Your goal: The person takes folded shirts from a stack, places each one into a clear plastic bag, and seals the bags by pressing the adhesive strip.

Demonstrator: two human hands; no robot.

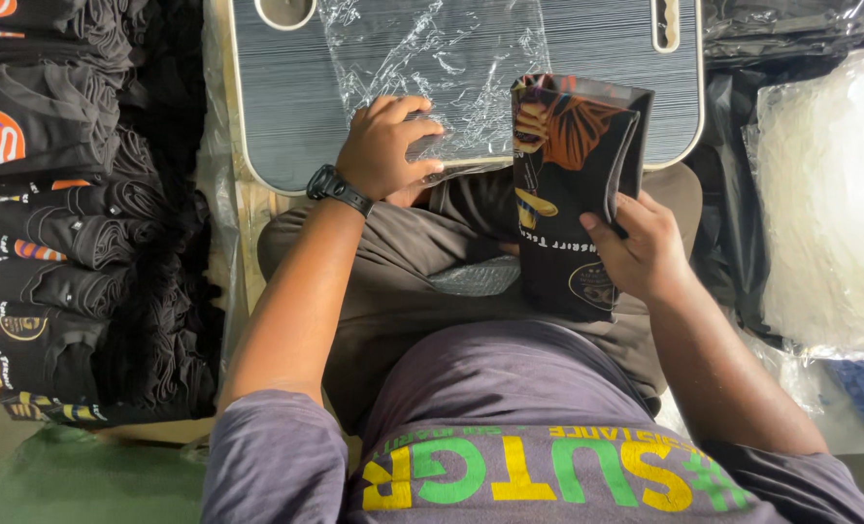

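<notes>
1. Nearest the camera: right hand [646,254], grip pinching a folded black printed garment [570,194], upright over the lap at the near edge of the grey surface [277,107].
2. Left hand [385,146], grip pressed flat on a clear plastic bag [432,58] atop that surface.
3. Garment not yet bagged.
4. Left of the surface: stacked folded garments [53,223], unbagged.
</notes>
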